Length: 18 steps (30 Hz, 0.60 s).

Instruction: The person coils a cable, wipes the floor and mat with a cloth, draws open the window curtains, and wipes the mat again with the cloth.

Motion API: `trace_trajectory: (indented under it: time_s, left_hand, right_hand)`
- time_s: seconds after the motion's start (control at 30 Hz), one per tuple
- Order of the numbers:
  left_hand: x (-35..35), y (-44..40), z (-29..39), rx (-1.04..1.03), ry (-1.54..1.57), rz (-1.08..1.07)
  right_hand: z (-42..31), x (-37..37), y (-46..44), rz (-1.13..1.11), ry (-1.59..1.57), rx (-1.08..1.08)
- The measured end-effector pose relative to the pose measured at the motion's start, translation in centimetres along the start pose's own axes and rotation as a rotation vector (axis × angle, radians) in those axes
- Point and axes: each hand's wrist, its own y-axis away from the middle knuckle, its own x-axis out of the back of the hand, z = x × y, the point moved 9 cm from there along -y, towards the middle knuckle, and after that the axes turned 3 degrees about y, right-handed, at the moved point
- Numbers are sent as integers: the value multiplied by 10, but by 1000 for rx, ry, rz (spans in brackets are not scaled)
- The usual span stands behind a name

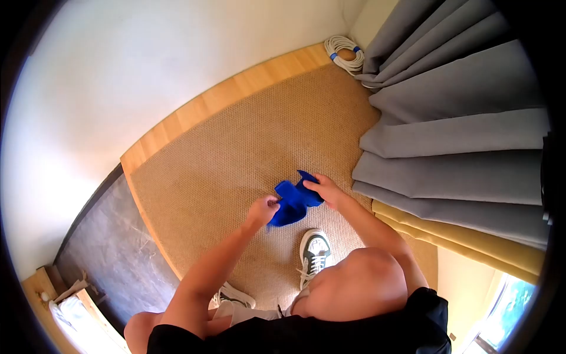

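A bright blue piece of cloth [290,210] hangs bunched between my two hands, above the carpet and in front of my shoes. Its exact kind cannot be made out. My left hand [263,211] pinches its left side, thumb and fingers pressed together. On the other side, my right hand [325,190] grips the upper right part of the cloth between thumb and fingers. Folds hide some of its shape, and a narrow flap sticks up near my right fingers.
Tan carpet [236,135] with a wooden border [236,82] covers the floor. A coiled white cable [344,54] lies in the far corner. Grey curtains [454,135] hang on the right. My shoe [315,251] stands just below the cloth.
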Motion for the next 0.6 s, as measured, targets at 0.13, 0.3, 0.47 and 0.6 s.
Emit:
trace_trajectory:
  time_s: [0.13, 0.3, 0.47, 0.6]
  left_hand:
    - [27, 9, 45, -171, 92, 206]
    - [114, 72, 190, -769, -136, 605]
    - [118, 102, 198, -975, -636, 684]
    - [71, 113, 150, -987, -853, 340]
  right_hand:
    - [-41, 14, 18, 24, -44, 211]
    - [-92, 34, 60, -158, 81, 400]
    - [-124, 48, 94, -209, -40, 668]
    - [-85, 31, 93, -365, 518, 551]
